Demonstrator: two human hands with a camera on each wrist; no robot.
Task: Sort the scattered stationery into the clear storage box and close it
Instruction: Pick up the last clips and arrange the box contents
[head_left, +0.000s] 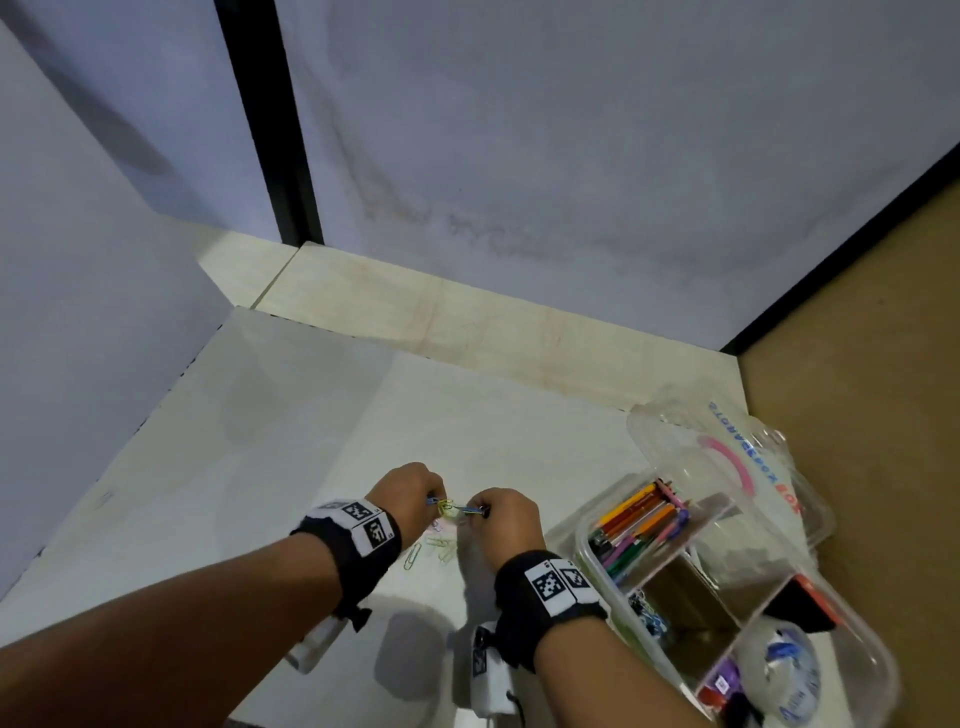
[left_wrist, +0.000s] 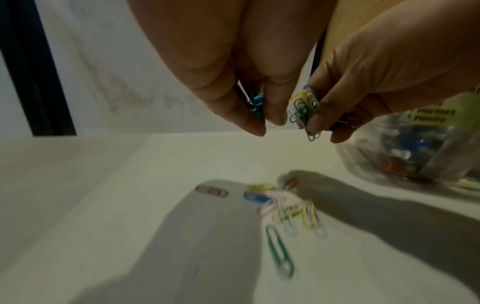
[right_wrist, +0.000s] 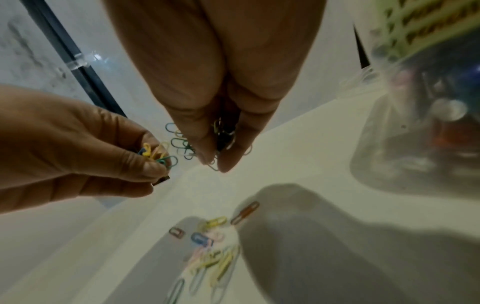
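Pinching small bunches of thin, colour-coated wire paper clips, the left hand (head_left: 410, 493) and right hand (head_left: 506, 519) hang knuckles-up, fingertips pointing down and nearly meeting above the smooth white table (head_left: 270, 467). Directly beneath them lie loose paper clips (left_wrist: 283, 207), looped ovals in yellow, pink, blue and green. Just right of the right hand stands the clear storage box (head_left: 727, 587), glossy partitioned plastic holding coloured pencils (head_left: 641, 522), its lid (head_left: 727, 447) open behind it.

Storage box (head_left: 597, 525) right; left prob. free
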